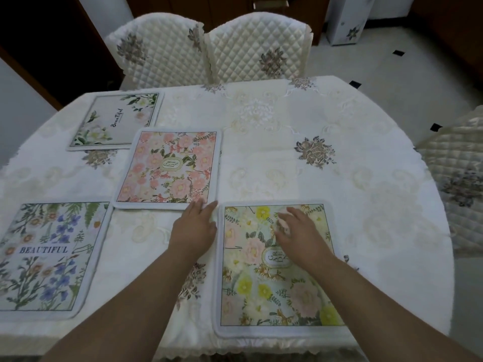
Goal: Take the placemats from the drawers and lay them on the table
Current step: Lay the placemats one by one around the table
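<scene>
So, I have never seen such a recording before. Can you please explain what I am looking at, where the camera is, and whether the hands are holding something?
There is no machine here. A person wears one camera on the head, looking forward and down, so both arms reach in from below. Four flowered placemats lie on a table under a white cloth: a white-flower placemat far left, a pink placemat, a blue-flower placemat and a yellow-flower placemat. The left hand rests on the cloth between the mats, fingertips at the pink one's corner. The right hand lies over the yellow-flower mat. Neither holds anything. Quilted chairs stand behind.
</scene>
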Demonstrator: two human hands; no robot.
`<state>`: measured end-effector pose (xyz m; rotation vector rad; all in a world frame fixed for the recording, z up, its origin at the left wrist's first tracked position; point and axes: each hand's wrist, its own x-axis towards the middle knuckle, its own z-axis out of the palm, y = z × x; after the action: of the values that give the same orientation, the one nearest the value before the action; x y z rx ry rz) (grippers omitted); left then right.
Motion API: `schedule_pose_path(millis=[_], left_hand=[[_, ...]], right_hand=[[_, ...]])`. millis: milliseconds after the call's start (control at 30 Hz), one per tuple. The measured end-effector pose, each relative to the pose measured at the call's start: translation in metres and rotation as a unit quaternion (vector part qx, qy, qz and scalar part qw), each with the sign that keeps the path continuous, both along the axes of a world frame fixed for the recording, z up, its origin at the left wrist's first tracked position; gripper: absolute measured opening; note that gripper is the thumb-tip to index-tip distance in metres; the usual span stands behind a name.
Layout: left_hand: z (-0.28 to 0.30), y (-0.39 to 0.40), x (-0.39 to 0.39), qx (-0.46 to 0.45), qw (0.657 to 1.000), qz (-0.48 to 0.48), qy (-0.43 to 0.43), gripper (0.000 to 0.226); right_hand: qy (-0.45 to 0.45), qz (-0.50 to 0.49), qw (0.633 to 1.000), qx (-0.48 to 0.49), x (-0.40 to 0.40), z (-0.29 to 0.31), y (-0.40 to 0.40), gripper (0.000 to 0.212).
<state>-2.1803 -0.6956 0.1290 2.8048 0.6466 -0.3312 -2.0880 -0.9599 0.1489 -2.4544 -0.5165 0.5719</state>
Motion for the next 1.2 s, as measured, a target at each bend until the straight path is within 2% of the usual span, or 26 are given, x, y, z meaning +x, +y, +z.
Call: schedule_pose_path(millis=[167, 300, 433, 600, 733, 833, 933, 1000, 1067, 1133, 1200], left_hand=[[0.0, -0.002, -0.003, 0.001, 1.0, -0.016, 0.006, 0.056], [0.005, -0.009, -0.001, -0.064, 0.997, 0.023, -0.019, 0.063], [0.013, -0.009, 0.001, -0.106, 0.991, 0.053, -0.065, 0.06], [0.048, -0.019, -0.008, -0.092, 0.981, 0.057, -0.16, 0.054], [0.082, -0.06, -0.028, -0.081, 0.956, -0.022, -0.28, 0.036], [0.086, -0.091, -0.046, -0.082, 0.946, -0.091, -0.3, 0.035], [0.075, -0.121, -0.07, -0.11, 0.939, -0.155, -0.287, 0.03], [0.072, -0.13, -0.077, -0.158, 0.933, -0.171, -0.273, 0.028], [0.072, -0.126, -0.077, -0.214, 0.934, -0.095, -0.271, 0.025], [0.065, -0.107, -0.074, -0.232, 0.941, 0.046, -0.242, 0.03], [0.054, -0.078, -0.074, -0.218, 0.954, 0.165, -0.126, 0.045]], right_hand=[[0.025, 0.016, 1.0, -0.005, -0.015, 0.01, 0.005, 0.049], [0.043, 0.021, 0.999, 0.012, -0.025, 0.021, 0.01, 0.049], [0.072, 0.008, 0.997, 0.039, -0.031, 0.034, 0.012, 0.047], [0.158, -0.044, 0.979, 0.119, -0.032, 0.053, 0.016, 0.042], [0.213, -0.084, 0.953, 0.198, -0.033, 0.064, 0.023, 0.042], [0.277, -0.128, 0.911, 0.276, -0.028, 0.067, 0.033, 0.041], [0.311, -0.163, 0.901, 0.252, -0.029, 0.065, 0.035, 0.041], [0.311, -0.157, 0.915, 0.204, -0.035, 0.06, 0.034, 0.056], [0.295, -0.151, 0.929, 0.166, -0.041, 0.053, 0.032, 0.072], [0.269, -0.16, 0.936, 0.158, -0.045, 0.053, 0.029, 0.073], [0.256, -0.174, 0.934, 0.177, -0.048, 0.054, 0.023, 0.073]])
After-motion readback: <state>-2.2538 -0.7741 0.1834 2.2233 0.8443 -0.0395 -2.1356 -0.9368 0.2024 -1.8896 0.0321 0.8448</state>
